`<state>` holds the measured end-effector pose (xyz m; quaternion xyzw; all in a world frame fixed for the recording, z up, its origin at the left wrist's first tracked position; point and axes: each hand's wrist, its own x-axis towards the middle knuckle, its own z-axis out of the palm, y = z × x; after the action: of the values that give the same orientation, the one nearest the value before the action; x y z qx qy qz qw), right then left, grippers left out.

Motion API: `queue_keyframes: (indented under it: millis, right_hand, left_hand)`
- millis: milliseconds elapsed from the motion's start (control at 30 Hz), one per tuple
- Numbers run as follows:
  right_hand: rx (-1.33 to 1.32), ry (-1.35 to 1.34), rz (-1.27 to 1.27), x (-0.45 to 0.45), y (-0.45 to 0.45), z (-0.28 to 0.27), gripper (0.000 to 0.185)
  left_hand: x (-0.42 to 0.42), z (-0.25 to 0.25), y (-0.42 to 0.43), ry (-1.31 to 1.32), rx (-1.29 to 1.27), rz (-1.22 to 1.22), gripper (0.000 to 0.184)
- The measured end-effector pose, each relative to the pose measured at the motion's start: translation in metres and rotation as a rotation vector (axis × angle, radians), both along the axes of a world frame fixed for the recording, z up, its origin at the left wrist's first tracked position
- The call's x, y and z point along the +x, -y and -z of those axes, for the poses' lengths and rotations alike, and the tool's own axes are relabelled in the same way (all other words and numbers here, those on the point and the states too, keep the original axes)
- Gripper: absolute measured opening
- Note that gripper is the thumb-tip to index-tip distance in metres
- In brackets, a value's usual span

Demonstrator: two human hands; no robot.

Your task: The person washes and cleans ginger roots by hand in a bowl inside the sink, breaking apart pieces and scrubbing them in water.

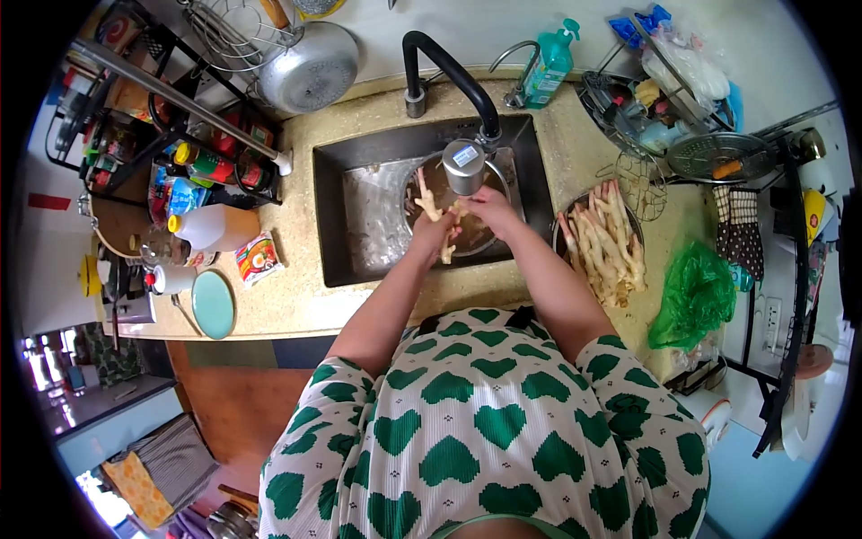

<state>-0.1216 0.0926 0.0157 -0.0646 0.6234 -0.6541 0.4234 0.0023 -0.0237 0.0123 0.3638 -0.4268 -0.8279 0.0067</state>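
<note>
A chicken foot [426, 199] is gripped in my left hand [432, 236], its shank pointing up and to the left. My right hand [493, 214] has its fingers closed at the pale toe end of the same foot. Both hands are over a round metal bowl [508, 186] of cloudy water in the dark sink [334, 207]. The tap head [463, 166] hangs just above my right hand and hides part of the bowl. To the right of the sink, a heap of chicken feet [603, 241] fills another round container on the counter.
A green plastic bag [693, 296] lies on the right counter. Behind the sink stand a black tap [449, 67] and a teal soap bottle [549, 67]. Leftward are a jug [215, 226], a noodle packet [259, 258] and a green plate [214, 304]. Loaded racks flank both sides.
</note>
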Motion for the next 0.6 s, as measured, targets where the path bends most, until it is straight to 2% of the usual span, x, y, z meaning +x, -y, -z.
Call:
queue_keyframes:
  millis: [33,67,167,267,467,567,600]
  right_hand:
    - [0.017,-0.158,-0.024,0.001,-0.002,0.009,0.006]
    - [0.087,-0.086,0.111,-0.002,-0.002,0.018,0.008]
    - [0.120,-0.126,0.114,-0.006,-0.001,0.017,0.015]
    - [0.138,0.049,0.127,-0.015,-0.001,0.024,0.022]
    - [0.120,0.072,0.105,-0.004,-0.019,-0.020,0.026]
    - [0.109,-0.075,0.065,-0.003,-0.027,-0.013,0.023]
    - [0.035,-0.201,0.039,0.000,-0.027,-0.004,0.019]
  left_hand:
    - [-0.003,-0.003,-0.006,-0.001,0.005,-0.019,0.017]
    - [-0.005,-0.006,-0.011,-0.001,0.009,-0.038,0.017]
    - [-0.008,-0.007,-0.018,-0.012,0.032,-0.083,0.015]
    - [-0.005,0.000,-0.015,-0.037,0.056,-0.111,0.015]
    - [-0.012,0.011,-0.006,-0.121,0.081,-0.074,0.018]
    - [-0.020,0.022,-0.017,-0.105,-0.008,-0.152,0.018]
    - [-0.025,0.028,-0.021,-0.056,-0.088,-0.223,0.020]
